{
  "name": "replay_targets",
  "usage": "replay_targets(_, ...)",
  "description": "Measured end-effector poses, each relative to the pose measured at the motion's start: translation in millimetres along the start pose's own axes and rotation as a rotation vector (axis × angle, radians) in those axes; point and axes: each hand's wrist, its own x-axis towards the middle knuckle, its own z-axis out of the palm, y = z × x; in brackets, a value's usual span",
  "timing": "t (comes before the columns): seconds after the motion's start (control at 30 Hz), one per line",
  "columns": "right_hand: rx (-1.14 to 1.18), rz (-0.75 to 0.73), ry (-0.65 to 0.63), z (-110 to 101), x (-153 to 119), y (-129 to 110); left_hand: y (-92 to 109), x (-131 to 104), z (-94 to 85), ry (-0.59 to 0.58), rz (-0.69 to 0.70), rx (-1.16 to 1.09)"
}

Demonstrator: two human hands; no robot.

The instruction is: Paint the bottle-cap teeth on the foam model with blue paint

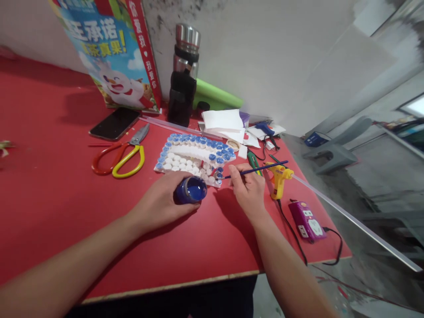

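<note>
My left hand (168, 194) is wrapped round a small open jar of blue paint (194, 190), tilted so its inside shows. Between the fingers of my right hand (247, 185) is a thin dark-blue paintbrush (255, 170), its tip down at the lower right corner of a white craft piece (182, 152). Rows of small round white pieces cover that craft piece. Those along its top, left edge and right part are painted blue, while the ones in the lower middle are white. A plain white raised strip crosses it.
Scissors (127, 161) and a phone (115, 123) lie left on the red table (59, 190). Behind stand a steel bottle (186, 57) and a printed bag (112, 57). At right are a yellow glue gun (278, 176) with a long clear stick and a purple power box (308, 221) with cords.
</note>
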Motion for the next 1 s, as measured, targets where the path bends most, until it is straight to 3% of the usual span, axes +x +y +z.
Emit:
replay_targets(0.43,-0.031,-0.109,0.031,-0.6,-0.6,0.8,0.2,1.4,0.0,-0.001,0.031,-0.011)
replay_targets(0.8,-0.019,-0.086,0.022,-2.6,-0.7,0.6,0.5,0.5,-0.1,0.003,0.059,-0.010)
replay_targets(1.0,0.308,0.094,0.110,-4.6,-6.9,-6.8,1.0,-1.0,0.0,-0.013,0.079,-0.039)
